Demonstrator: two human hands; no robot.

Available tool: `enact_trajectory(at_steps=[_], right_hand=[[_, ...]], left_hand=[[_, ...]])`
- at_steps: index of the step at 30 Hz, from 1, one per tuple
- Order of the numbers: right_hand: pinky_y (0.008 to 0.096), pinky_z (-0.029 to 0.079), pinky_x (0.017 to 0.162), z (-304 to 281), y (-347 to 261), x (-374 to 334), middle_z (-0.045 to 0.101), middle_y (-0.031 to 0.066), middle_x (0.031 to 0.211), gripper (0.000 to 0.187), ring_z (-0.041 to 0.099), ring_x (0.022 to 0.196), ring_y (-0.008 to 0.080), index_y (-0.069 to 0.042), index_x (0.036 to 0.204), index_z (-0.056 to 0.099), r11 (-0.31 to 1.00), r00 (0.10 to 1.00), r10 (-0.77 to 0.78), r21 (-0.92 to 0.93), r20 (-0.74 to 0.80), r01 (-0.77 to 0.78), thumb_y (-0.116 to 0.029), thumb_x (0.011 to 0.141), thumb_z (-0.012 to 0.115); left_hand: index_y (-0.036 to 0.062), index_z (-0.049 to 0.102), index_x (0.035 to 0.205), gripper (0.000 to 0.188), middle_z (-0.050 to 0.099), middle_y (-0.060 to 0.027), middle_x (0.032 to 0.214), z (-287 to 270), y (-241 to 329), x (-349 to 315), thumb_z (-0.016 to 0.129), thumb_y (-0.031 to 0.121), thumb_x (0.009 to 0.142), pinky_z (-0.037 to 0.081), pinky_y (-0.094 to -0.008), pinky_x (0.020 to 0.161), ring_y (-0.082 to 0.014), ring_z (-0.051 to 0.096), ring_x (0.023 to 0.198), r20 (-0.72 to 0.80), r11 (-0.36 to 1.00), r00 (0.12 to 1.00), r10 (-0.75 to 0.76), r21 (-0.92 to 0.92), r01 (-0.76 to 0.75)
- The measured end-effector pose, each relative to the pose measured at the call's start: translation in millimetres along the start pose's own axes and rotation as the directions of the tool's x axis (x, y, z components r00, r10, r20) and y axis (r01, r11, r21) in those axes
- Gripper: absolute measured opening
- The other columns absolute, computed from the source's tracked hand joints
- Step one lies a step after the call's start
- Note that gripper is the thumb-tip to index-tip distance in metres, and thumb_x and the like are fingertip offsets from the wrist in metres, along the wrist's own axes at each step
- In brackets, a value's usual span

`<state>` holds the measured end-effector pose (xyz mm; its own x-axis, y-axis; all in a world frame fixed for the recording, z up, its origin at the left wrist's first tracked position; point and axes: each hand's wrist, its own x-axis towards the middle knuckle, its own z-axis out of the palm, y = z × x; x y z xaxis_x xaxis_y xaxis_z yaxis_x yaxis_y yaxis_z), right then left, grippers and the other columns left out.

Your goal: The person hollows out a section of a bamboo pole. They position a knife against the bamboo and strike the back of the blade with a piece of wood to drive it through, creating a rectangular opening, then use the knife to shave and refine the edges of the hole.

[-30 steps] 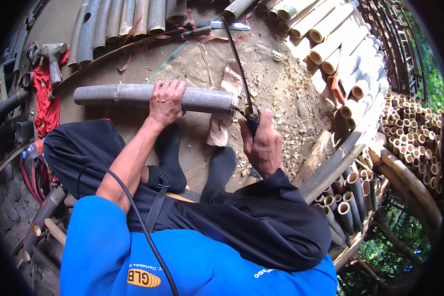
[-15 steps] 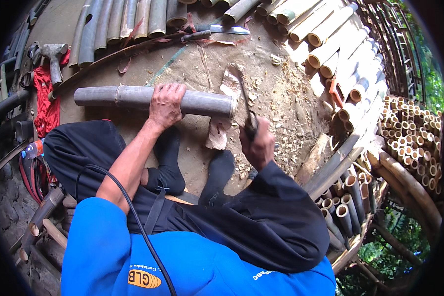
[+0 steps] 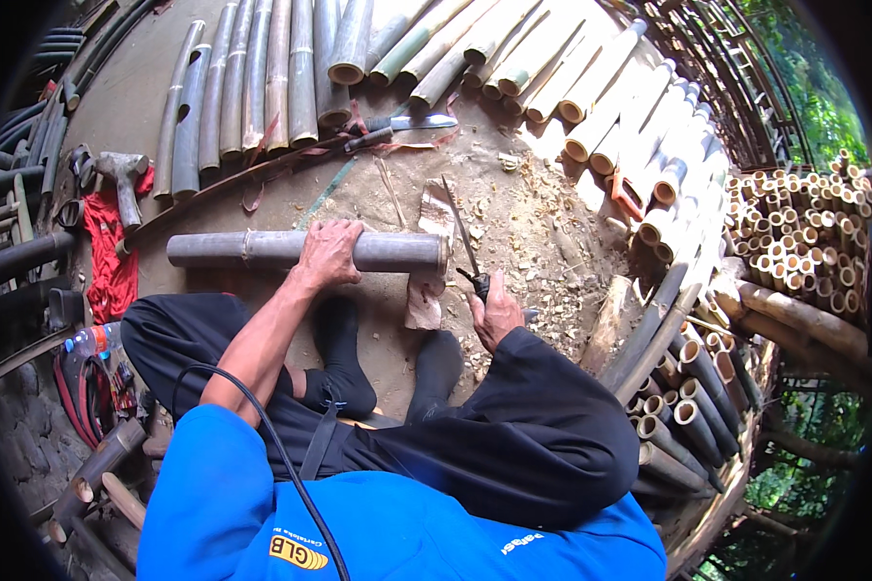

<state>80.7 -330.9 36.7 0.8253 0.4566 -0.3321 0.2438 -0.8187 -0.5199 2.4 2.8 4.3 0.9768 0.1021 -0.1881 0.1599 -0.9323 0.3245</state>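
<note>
A thick grey bamboo tube [image 3: 208,250] lies crosswise in front of me, its right end over a flat block of wood [image 3: 437,205]. My left hand [image 3: 329,252] is closed around the tube right of its middle, fingers over the far side. In my right hand [image 3: 495,312] is a knife [image 3: 463,228], gripped by its dark handle. Its narrow blade points away from me, just right of the tube's cut end and apart from it. My right fingers are partly hidden behind the back of the hand.
Pale chips [image 3: 567,281] cover the ground to the right. A second knife [image 3: 421,123] lies beyond the tube. Rows of bamboo tubes [image 3: 279,87] line the far side, and more stand bundled [image 3: 693,416] at right. A mallet [image 3: 124,184] rests on red cloth [image 3: 109,252] at left.
The whole scene sits lower in the picture as the view has tilted. The knife has swung slightly away from the tube's right end. My left hand keeps its hold on the tube.
</note>
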Motion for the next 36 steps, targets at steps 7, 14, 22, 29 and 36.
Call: enact_trajectory(at_steps=[7, 14, 22, 29, 36], right_hand=[[0.0553, 0.054, 0.075, -12, -34, -9, 0.067, 0.0317, 0.103, 0.041, 0.067, 0.089, 0.0524, -0.001, 0.132, 0.049, 0.972, 0.962, -0.231, 0.006, -0.145, 0.234, -0.024, 0.101, 0.063], [0.0509, 0.058, 0.070, 22, 10, 23, 0.067, 0.0270, 0.100, 0.057, 0.071, 0.085, 0.0444, 0.003, 0.139, 0.044, 0.918, 0.936, -0.333, -0.270, -0.118, 0.292, -0.023, 0.095, 0.069], [0.0478, 0.055, 0.061, -20, -58, -4, 0.067, 0.0240, 0.086, 0.041, 0.069, 0.071, 0.0444, 0.000, 0.131, 0.048, 0.844, 0.788, -0.501, -0.003, -0.359, 0.536, -0.014, 0.099, 0.069], [0.0594, 0.053, 0.075, 11, 9, 25, 0.070, 0.0293, 0.094, 0.036, 0.068, 0.083, 0.0498, -0.002, 0.117, 0.047, 0.977, 0.985, -0.169, -0.129, 0.021, 0.170, -0.029, 0.099, 0.062], [0.0480, 0.052, 0.063, -31, -68, -6, 0.068, 0.0214, 0.085, 0.030, 0.067, 0.071, 0.0443, -0.006, 0.124, 0.055, 0.852, 0.816, -0.470, 0.068, -0.337, 0.519, -0.017, 0.099, 0.069]], left_hand=[[0.0062, 0.065, 0.105, 0.066, 0.071, -0.0164, 0.105, -6, -1, 14, 0.089, 0.029, 0.049, 0.053, -0.0488, 0.091, -0.0363, 0.069, 0.104, 0.144, 1.000, 0.989, -0.031, 0.009, 0.030], [0.0050, 0.069, 0.095, 0.054, 0.074, -0.0188, 0.090, 9, 9, 21, 0.088, 0.027, 0.049, 0.058, -0.0473, 0.081, -0.0378, 0.073, 0.091, 0.119, 0.999, 0.992, 0.042, -0.022, -0.039], [0.0047, 0.069, 0.106, 0.066, 0.074, -0.0200, 0.096, 0, -7, 19, 0.092, 0.027, 0.049, 0.058, -0.0482, 0.084, -0.0395, 0.073, 0.096, 0.177, 1.000, 0.984, -0.018, -0.008, 0.020], [0.0081, 0.067, 0.105, 0.057, 0.073, -0.0170, 0.099, 3, -4, 12, 0.087, 0.022, 0.053, 0.053, -0.0489, 0.088, -0.0374, 0.070, 0.101, 0.117, 0.999, 0.992, -0.037, 0.011, 0.036], [0.0089, 0.059, 0.097, 0.033, 0.066, -0.0115, 0.100, 16, 4, -5, 0.071, 0.009, 0.066, 0.048, -0.0447, 0.087, -0.0304, 0.067, 0.100, -0.217, 0.996, 0.975, 0.039, 0.091, -0.020]])
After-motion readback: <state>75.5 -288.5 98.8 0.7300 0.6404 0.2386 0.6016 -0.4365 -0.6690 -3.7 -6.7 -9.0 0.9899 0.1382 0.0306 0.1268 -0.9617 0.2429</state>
